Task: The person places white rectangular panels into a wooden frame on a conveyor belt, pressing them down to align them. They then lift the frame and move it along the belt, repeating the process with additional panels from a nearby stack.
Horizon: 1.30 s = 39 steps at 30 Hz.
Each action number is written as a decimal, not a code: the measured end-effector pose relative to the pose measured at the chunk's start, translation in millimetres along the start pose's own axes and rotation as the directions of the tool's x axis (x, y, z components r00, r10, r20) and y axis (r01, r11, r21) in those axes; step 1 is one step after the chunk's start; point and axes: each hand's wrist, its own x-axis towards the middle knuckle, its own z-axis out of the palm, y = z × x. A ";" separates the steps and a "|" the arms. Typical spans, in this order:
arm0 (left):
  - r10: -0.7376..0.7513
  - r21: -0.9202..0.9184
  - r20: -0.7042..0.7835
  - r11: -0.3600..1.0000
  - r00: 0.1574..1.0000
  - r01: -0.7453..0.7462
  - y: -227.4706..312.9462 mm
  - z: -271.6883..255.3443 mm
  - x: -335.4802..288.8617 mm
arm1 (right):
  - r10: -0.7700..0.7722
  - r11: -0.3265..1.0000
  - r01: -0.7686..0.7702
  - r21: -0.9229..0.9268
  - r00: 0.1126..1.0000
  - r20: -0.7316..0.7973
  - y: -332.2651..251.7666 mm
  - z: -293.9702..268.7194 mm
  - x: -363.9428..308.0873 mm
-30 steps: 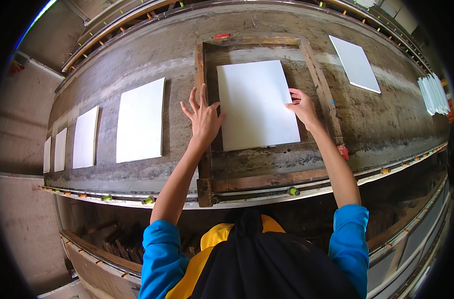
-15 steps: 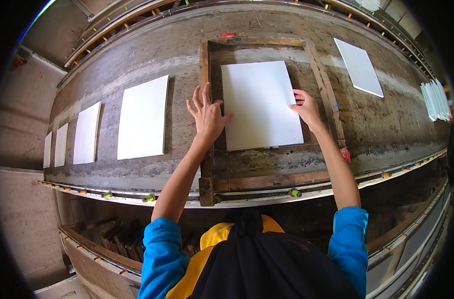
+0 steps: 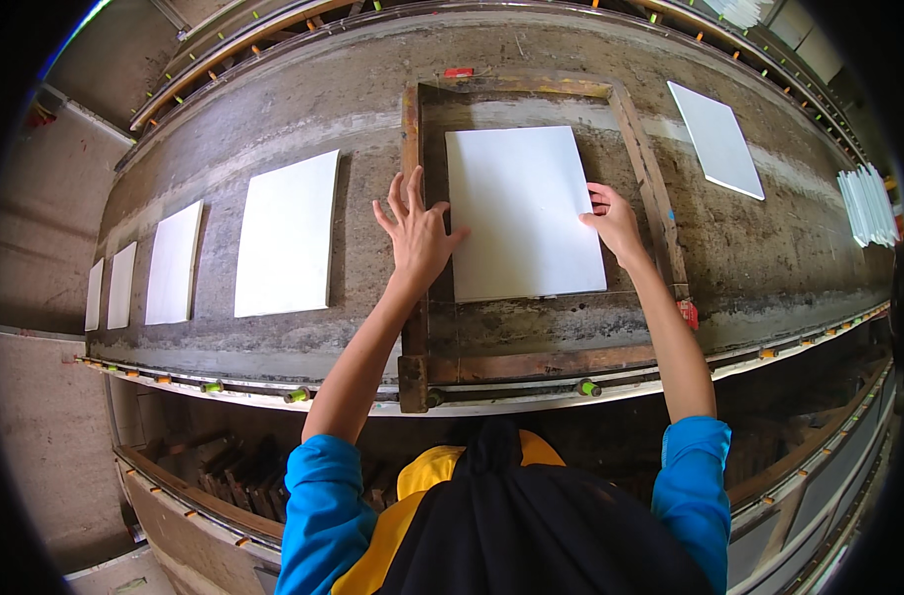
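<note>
A flat white rectangular piece (image 3: pixel 527 213) lies on the long stained table inside a worn wooden frame (image 3: pixel 410 129). Its material is not plain; the edge looks a little thick. My left hand (image 3: pixel 420 236) is beside its left edge, fingers spread over the frame's left bar and thumb at the piece's edge. At the opposite edge, my right hand (image 3: pixel 611 220) has its thumb on the rim of the piece and its fingers bent beside it, pinching that edge. Whether any fingertips reach underneath is hidden.
Several similar white pieces (image 3: pixel 287 233) lie in a row to the left, and another white piece (image 3: pixel 718 139) is at the right. White sheets (image 3: pixel 867 205) stand bunched at the far right. Green-tipped pegs (image 3: pixel 589 388) line the table's near rail. Red blocks (image 3: pixel 688 313) touch the frame.
Both hands keep nearly the same pose at the white piece's edges. The whole view has shifted very slightly; nothing has plainly been taken up or let go.
</note>
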 end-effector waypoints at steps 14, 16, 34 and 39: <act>0.024 0.047 0.025 0.999 0.999 -0.025 -0.6 -1.7 -1.6 | -0.053 0.997 0.052 -0.048 0.999 -0.010 8.9 5.4 -0.2; 0.016 0.052 0.045 0.998 0.999 -0.018 -0.3 -2.2 -1.7 | -0.051 0.998 0.051 -0.045 0.999 0.007 8.8 4.7 0.2; 0.294 -0.083 0.072 0.954 0.953 -0.288 47.8 40.4 -19.7 | -0.574 0.616 0.624 -0.480 0.773 0.270 -27.5 56.7 -75.8; 0.168 -0.061 0.012 0.984 0.986 -0.167 47.7 48.8 2.9 | -0.580 0.628 0.596 -0.500 0.787 0.209 -30.2 50.0 -61.3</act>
